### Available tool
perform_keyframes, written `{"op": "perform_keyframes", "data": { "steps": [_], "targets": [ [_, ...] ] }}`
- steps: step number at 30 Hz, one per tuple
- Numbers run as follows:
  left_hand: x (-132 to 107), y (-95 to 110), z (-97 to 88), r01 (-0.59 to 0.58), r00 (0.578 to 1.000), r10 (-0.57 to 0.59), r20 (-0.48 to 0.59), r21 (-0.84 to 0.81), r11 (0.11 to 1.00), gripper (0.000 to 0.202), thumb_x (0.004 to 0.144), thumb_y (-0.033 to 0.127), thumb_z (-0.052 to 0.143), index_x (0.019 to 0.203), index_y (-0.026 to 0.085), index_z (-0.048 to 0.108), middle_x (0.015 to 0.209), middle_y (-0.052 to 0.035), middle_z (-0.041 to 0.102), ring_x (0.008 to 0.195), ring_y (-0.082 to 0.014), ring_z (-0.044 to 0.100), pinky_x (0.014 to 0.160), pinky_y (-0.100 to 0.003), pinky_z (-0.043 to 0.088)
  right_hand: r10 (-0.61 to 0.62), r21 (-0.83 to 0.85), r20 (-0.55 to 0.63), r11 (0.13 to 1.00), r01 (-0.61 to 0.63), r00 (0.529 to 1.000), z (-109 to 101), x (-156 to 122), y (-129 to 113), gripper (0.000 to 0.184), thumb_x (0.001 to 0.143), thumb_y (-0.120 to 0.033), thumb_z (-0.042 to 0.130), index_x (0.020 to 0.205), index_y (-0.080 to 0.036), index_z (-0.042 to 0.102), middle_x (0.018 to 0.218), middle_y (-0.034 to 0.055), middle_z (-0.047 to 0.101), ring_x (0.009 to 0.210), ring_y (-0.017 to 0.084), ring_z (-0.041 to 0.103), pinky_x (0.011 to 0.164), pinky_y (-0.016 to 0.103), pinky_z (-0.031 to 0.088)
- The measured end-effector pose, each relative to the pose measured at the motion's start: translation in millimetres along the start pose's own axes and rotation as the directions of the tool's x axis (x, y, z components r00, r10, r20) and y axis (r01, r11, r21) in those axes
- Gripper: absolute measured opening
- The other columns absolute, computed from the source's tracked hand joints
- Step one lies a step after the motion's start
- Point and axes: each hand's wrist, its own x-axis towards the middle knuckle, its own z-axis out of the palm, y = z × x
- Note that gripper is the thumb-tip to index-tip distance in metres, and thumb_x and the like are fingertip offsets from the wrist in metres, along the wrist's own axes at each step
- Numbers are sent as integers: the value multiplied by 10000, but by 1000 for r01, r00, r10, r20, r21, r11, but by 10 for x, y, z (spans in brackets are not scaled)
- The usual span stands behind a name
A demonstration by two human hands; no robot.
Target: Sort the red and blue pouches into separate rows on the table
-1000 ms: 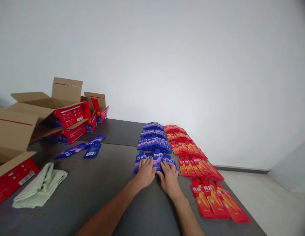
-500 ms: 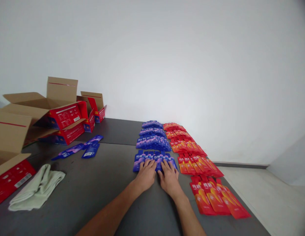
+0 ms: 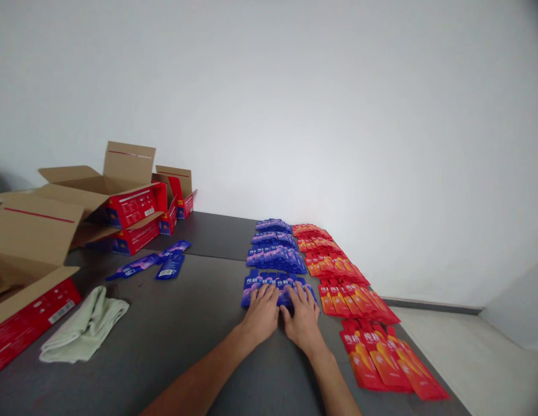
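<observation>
Both of my hands lie flat, fingers spread, on the nearest row of blue sachets (image 3: 269,283) on the dark table (image 3: 186,335). My left hand (image 3: 262,312) covers the left part of that row, and my right hand (image 3: 302,315) covers the right part. Neither hand grips anything. Further rows of blue sachets (image 3: 275,248) run away from me behind this one. To the right, rows of red sachets (image 3: 338,268) lie parallel, with the closest red group (image 3: 385,361) by the table's right edge.
Open red cardboard boxes (image 3: 121,202) stand at the back left, another open box (image 3: 26,277) at the near left. A folded pale green cloth (image 3: 84,326) lies beside it. Loose blue sachets (image 3: 158,264) lie left of centre. A white wall stands behind the table.
The blue sachets under my fingers have been pressed into a flatter, more even row. My hands stayed on it, and the view shifted slightly.
</observation>
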Motion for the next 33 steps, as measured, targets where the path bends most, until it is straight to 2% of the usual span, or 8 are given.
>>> {"op": "perform_keyframes", "data": {
  "steps": [5,10,19,24,27,30,33],
  "targets": [
    [-108,-167,-173,18,998,-17,-58,26,1000,552,854,211,389,1402,166,438,1477,-98,421,1373,-273,296,1124,-453,212,-44,-13,-31,999,44,999,1,124,-268,491,869,-303,488,1353,-227,509,1519,90,326,1389,345,251,1044,573,296],
    [-232,-473,-377,105,991,-98,-91,69,992,537,862,215,384,1394,172,443,1483,-99,412,1362,-279,312,1108,-459,232,-121,3,-33,993,121,992,51,269,-683,454,897,-257,434,1342,-224,516,1529,79,311,1380,317,275,1048,535,313],
    [-477,-1154,-729,269,952,-238,-191,152,951,474,903,235,354,1346,142,494,1452,-134,445,1343,-279,348,1092,-448,259,-214,121,-17,969,214,977,481,485,-1514,486,898,-224,411,1379,-200,477,1522,90,326,1368,293,305,1059,501,323],
    [-551,-1553,-908,394,906,-340,-254,206,896,470,883,158,352,1319,160,529,1438,-122,468,1339,-264,366,1082,-431,279,-236,173,5,957,232,972,672,557,-1899,489,896,-218,417,1380,-193,478,1505,99,356,1364,292,312,1045,484,345],
    [-579,-1821,-977,460,874,-385,-297,250,852,495,859,130,366,1328,142,524,1445,-141,457,1359,-272,342,1095,-439,262,-242,177,25,956,234,970,760,564,-2050,492,899,-216,412,1388,-199,466,1501,93,363,1369,286,309,1046,474,344],
    [-594,-2056,-1019,534,830,-428,-357,289,795,498,876,143,349,1350,133,503,1457,-159,436,1387,-290,298,1108,-462,231,-247,178,33,955,238,968,832,547,-2106,500,901,-214,406,1399,-211,452,1504,84,360,1372,286,307,1040,470,352],
    [-598,-2202,-1044,613,775,-486,-404,297,732,485,901,201,352,1361,125,488,1473,-181,405,1390,-324,281,1100,-495,224,-245,183,42,955,233,969,869,536,-2075,500,901,-222,404,1398,-211,455,1507,84,355,1369,296,311,1031,483,362]
  ]
}}
